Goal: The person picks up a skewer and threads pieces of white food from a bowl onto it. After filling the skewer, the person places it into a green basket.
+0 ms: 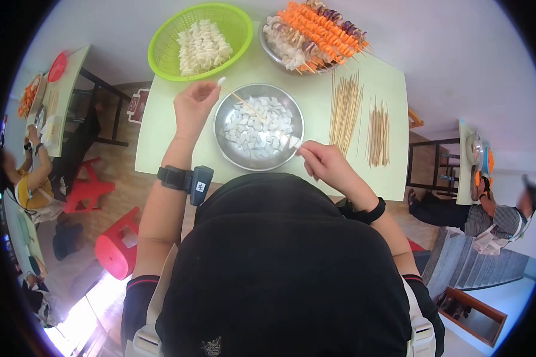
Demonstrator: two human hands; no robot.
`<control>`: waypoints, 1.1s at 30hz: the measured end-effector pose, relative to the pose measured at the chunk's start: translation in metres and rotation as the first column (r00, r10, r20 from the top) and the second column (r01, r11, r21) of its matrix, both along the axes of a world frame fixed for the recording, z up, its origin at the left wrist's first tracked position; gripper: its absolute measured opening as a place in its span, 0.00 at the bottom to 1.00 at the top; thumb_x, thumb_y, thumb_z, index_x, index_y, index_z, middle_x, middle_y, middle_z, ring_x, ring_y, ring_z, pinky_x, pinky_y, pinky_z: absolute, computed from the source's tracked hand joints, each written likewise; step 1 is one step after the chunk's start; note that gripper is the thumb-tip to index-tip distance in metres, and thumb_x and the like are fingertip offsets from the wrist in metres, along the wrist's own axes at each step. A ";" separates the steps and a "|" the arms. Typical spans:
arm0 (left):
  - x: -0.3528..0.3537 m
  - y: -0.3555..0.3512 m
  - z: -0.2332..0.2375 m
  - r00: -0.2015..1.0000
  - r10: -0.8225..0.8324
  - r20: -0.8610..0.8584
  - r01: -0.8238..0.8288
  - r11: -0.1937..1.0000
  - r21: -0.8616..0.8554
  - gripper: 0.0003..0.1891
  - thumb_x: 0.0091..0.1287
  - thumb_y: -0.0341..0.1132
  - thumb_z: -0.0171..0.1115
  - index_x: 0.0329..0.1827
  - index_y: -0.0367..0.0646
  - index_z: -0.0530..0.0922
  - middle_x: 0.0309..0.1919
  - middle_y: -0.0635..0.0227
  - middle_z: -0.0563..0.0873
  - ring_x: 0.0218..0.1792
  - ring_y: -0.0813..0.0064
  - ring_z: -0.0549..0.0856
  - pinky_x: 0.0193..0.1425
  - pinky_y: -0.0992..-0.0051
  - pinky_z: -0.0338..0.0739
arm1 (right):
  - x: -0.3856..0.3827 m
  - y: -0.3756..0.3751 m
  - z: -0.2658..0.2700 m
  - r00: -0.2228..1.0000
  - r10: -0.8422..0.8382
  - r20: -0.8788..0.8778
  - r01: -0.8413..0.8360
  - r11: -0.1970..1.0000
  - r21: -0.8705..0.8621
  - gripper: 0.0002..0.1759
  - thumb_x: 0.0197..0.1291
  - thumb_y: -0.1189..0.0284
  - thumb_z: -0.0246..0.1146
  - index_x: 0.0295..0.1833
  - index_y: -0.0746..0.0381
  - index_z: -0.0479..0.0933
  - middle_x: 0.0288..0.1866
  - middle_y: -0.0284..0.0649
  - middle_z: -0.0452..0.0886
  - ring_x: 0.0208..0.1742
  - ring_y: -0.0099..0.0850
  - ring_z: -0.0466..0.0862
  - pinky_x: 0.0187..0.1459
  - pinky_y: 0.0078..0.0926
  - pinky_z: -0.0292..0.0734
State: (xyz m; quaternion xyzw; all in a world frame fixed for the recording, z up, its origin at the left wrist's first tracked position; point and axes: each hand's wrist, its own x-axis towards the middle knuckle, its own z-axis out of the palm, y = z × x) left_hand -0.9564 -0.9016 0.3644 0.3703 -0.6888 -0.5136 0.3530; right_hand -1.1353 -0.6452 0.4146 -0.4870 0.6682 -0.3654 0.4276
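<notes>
My left hand (195,107) pinches a thin bamboo skewer (241,100) near its upper end, where a small white piece (221,81) shows at the fingertips. The skewer slants down to the right over a round metal bowl (220,140). Many cut white chunks (256,128) lie spread in that bowl. At the bowl's right rim, the closed fingertips of my right hand (326,165) grip a white chunk (295,143).
A green basket (155,56) of white skewers stands back left. Beside it is a metal bowl (268,50) of orange, white and purple skewers. Bare skewers (346,113) lie in bundles on the right. Red stools (118,244) and other people (497,217) are around the table (155,137).
</notes>
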 end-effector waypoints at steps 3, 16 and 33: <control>0.003 -0.001 0.005 1.000 0.001 0.016 -0.001 1.000 -0.008 0.09 0.59 0.25 0.66 0.41 0.32 0.80 0.36 0.65 0.85 0.36 0.81 0.83 0.44 0.83 0.78 | 0.002 -0.001 -0.010 0.822 -0.078 -0.565 -0.093 0.959 -0.268 0.14 0.70 0.66 0.48 0.38 0.63 0.74 0.16 0.32 0.72 0.13 0.21 0.71 0.19 0.16 0.68; 0.010 0.004 0.005 0.999 0.000 -0.038 0.001 0.999 0.035 0.09 0.59 0.25 0.67 0.40 0.32 0.79 0.35 0.66 0.84 0.37 0.81 0.83 0.44 0.84 0.77 | 0.007 -0.011 0.020 0.952 -0.151 0.264 0.127 0.986 0.108 0.13 0.69 0.69 0.49 0.38 0.65 0.75 0.13 0.29 0.66 0.12 0.17 0.66 0.16 0.16 0.62; 0.003 0.024 0.013 0.995 -0.032 -0.097 0.042 0.994 0.099 0.08 0.60 0.25 0.66 0.40 0.33 0.79 0.35 0.67 0.84 0.35 0.82 0.82 0.43 0.84 0.77 | 0.023 -0.031 0.017 0.899 -0.134 0.418 0.071 0.984 0.162 0.15 0.70 0.64 0.48 0.38 0.63 0.75 0.14 0.28 0.67 0.12 0.17 0.67 0.16 0.14 0.60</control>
